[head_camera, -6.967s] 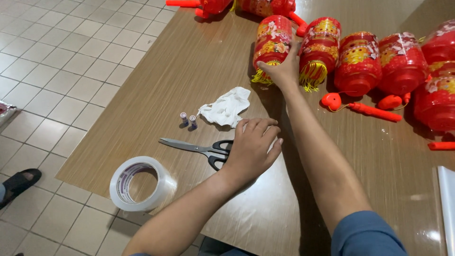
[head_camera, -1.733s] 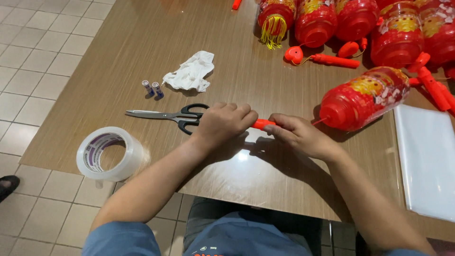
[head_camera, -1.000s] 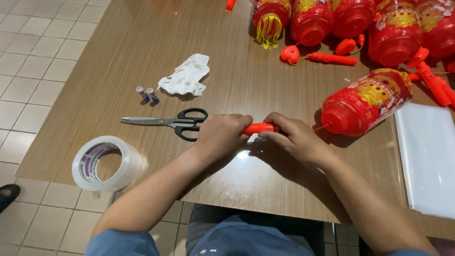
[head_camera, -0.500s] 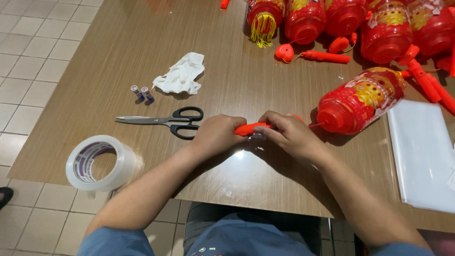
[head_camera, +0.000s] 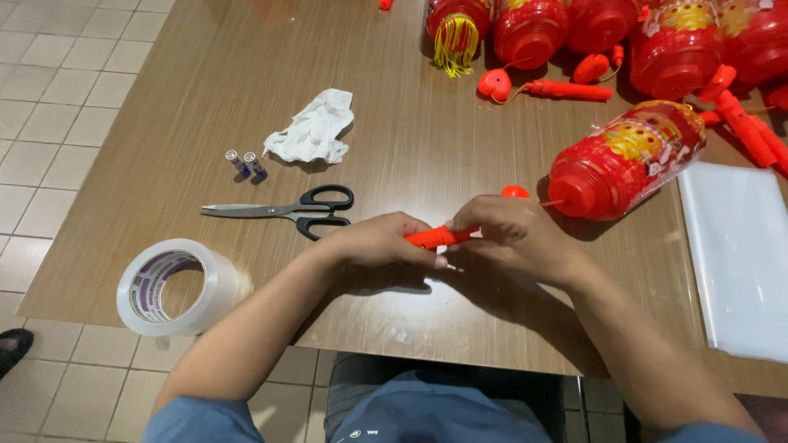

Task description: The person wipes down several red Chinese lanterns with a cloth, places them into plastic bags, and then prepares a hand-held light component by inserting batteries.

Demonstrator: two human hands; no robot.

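Bare tabletop (head_camera: 427, 148) between scissors (head_camera: 287, 211) and lanterns (head_camera: 574, 33)

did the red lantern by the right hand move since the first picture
Yes. The lantern then stood in the far row; now it lies on its side nearer the table's front edge, beside the right hand.

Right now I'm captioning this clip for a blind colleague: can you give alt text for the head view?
Both hands, left hand and right hand, grip an orange stick handle over a brown table. A red lantern lies on its side nearby; black-handled scissors, two batteries and a tape roll sit to the left.
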